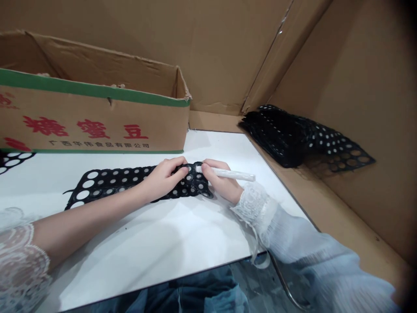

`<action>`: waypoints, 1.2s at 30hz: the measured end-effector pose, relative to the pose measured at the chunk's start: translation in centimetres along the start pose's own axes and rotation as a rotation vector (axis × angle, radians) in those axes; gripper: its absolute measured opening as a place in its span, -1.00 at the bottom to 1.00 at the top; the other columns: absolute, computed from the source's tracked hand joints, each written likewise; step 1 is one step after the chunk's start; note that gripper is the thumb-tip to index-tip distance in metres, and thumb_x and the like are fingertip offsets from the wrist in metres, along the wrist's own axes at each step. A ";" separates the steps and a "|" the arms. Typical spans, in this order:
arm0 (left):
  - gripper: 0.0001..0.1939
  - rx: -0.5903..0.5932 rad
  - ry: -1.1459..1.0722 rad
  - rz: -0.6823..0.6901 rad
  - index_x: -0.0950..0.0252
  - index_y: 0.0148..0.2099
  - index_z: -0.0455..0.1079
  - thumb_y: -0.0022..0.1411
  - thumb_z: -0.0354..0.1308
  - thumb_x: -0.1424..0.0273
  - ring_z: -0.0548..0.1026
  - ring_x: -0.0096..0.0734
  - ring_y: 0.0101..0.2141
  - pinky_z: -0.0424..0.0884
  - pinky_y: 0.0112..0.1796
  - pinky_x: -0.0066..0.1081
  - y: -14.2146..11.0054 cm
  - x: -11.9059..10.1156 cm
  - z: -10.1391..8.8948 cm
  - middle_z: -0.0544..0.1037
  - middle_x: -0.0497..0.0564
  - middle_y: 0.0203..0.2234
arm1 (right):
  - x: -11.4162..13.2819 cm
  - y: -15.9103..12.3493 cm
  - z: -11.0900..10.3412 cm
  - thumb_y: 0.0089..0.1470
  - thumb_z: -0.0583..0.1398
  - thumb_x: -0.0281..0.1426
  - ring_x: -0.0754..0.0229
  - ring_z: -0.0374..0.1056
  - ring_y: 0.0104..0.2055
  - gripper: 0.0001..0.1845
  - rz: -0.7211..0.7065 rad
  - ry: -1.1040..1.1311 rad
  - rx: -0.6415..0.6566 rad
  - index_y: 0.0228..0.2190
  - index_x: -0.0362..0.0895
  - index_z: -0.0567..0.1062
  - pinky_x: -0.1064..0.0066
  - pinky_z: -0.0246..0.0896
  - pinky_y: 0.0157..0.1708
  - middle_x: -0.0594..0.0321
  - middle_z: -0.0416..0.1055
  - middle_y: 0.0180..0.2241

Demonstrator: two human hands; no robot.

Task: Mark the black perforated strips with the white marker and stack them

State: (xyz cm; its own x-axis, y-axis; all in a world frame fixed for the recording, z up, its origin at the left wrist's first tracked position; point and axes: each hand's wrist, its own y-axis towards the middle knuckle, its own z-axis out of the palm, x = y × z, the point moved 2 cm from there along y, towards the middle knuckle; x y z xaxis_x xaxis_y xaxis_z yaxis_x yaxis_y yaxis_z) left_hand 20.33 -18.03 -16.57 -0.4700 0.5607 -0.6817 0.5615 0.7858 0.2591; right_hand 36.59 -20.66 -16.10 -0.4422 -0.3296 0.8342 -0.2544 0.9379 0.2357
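Strip [130,176] partly covered by a forearm [97,213]

Read from mid-view, 12 o'clock farthest away, the black strip lies on the white worktop [176,234] from 9 o'clock almost to the centre. The left hand [167,174] is closed on it near its right end, thumb and bent finger hiding some holes; how far the fingers reach underneath cannot be made out. The right hand [224,184] pinches a white stick [237,174], outer end toward 3; its inner end meets the strip, too small to read clearly.

At 10 stands a carton [163,124], cut off by the left edge. Pale bits barely show above its rim; the rest of its contents is hidden. Below it, at 9, another black piece [4,157] is cropped. Just before 3, a dark pile [286,134] blurs together beside the cardboard wall [352,100].
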 end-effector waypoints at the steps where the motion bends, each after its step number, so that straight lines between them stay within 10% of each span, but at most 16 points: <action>1: -0.79 0.001 0.005 -0.008 0.28 -0.42 0.15 0.22 -0.17 0.32 0.25 -0.49 -0.50 0.17 -0.43 -0.46 0.0 0.0 0.0 0.24 -0.14 -0.58 | -0.1 0.0 0.1 0.08 -0.04 -0.28 0.35 0.00 -0.54 -0.68 0.005 -0.010 0.009 -0.64 -0.14 0.14 0.47 -0.10 -0.52 0.37 0.01 -0.63; 15: -0.83 -0.023 0.097 0.004 0.26 -0.46 0.07 0.20 -0.19 0.41 0.21 -0.48 -0.56 0.14 -0.49 -0.45 0.0 -0.1 0.4 0.18 -0.14 -0.63 | -0.5 0.3 0.4 0.08 -0.06 -0.26 0.34 0.05 -0.53 -0.70 0.041 0.039 0.084 -0.60 -0.14 0.19 0.49 -0.03 -0.51 0.36 0.06 -0.61; 25: -0.85 -0.135 0.440 0.210 0.25 -0.47 0.00 0.13 -0.17 0.50 0.20 -0.37 -0.49 0.18 -0.37 -0.33 -0.8 -0.5 1.3 0.19 -0.06 -0.59 | 0.0 0.9 1.5 0.10 -0.12 -0.34 0.31 0.10 -0.46 -0.74 -0.152 -0.338 0.055 -0.56 -0.13 0.18 0.47 -0.01 -0.39 0.30 0.16 -0.53; 32: -0.84 -0.175 0.365 0.034 0.26 -0.41 0.10 0.21 -0.19 0.38 0.29 -0.35 -0.51 0.18 -0.48 -0.38 0.7 1.0 1.1 0.27 -0.05 -0.60 | -0.4 2.3 0.7 0.09 -0.11 -0.34 0.32 0.07 -0.49 -0.72 -0.186 -0.346 -0.074 -0.62 -0.12 0.08 0.47 -0.05 -0.41 0.33 0.09 -0.58; 36: -0.85 -0.411 0.521 0.204 0.33 -0.30 0.20 0.19 -0.10 0.36 0.34 -0.25 -0.32 0.24 -0.29 -0.27 0.4 0.5 -0.2 0.38 0.09 -0.40 | -0.7 2.8 -0.4 0.05 -0.08 -0.33 0.34 0.00 -0.54 -0.70 -0.141 -0.245 -0.054 -0.67 -0.12 0.06 0.48 -0.10 -0.48 0.38 0.00 -0.65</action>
State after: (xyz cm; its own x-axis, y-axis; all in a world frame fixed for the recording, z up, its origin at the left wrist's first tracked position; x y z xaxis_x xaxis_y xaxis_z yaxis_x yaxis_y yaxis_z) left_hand 20.18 -17.40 -16.71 -0.7057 0.6795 -0.2010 0.4187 0.6287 0.6554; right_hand 36.59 -17.75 -15.83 -0.6022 -0.4671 0.6475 -0.2844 0.8833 0.3726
